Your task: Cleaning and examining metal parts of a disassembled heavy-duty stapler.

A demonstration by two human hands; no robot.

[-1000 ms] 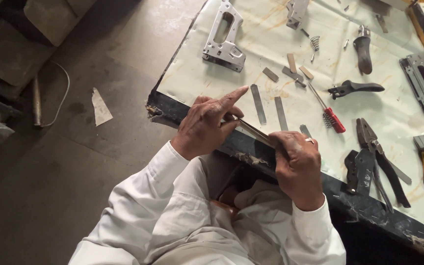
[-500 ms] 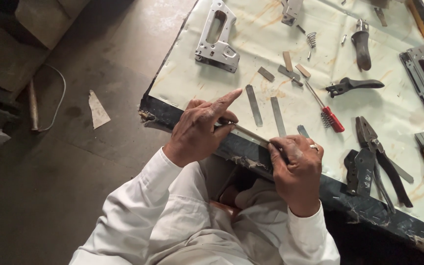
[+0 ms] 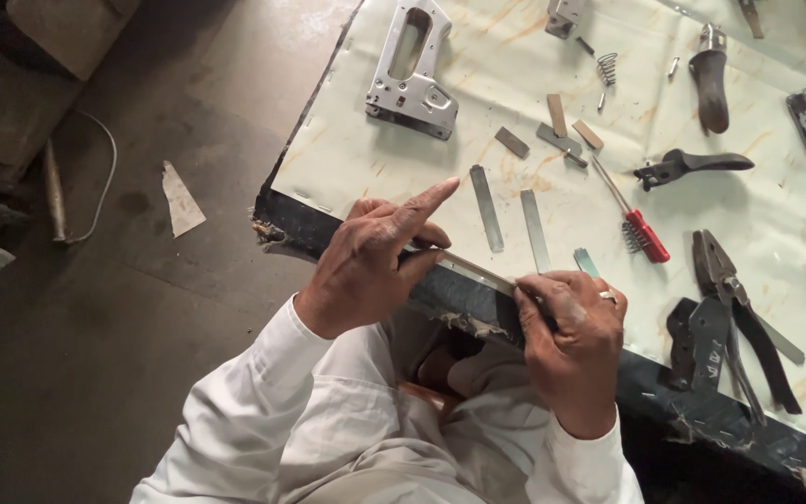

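My left hand [image 3: 375, 257] and my right hand [image 3: 571, 341] together hold a thin metal strip [image 3: 478, 273] at the near edge of the workbench [image 3: 347, 159]. The left pinches one end, with its index finger stretched out straight. The right hand, which wears a ring, grips the other end. Two loose flat metal strips [image 3: 487, 207] lie on the pale bench cover just beyond the hands. Both sleeves are white.
A metal staple gun body [image 3: 412, 70] lies at the back of the bench. A red-handled screwdriver [image 3: 641, 229], pliers [image 3: 734, 308], a small spring [image 3: 606, 67], a dark handle [image 3: 709, 79] and several small metal pieces lie to the right. Scraps and a wire lie on the floor [image 3: 95, 327] at left.
Both hands keep their hold on the strip and have hardly shifted along the bench edge; the view has moved slightly.
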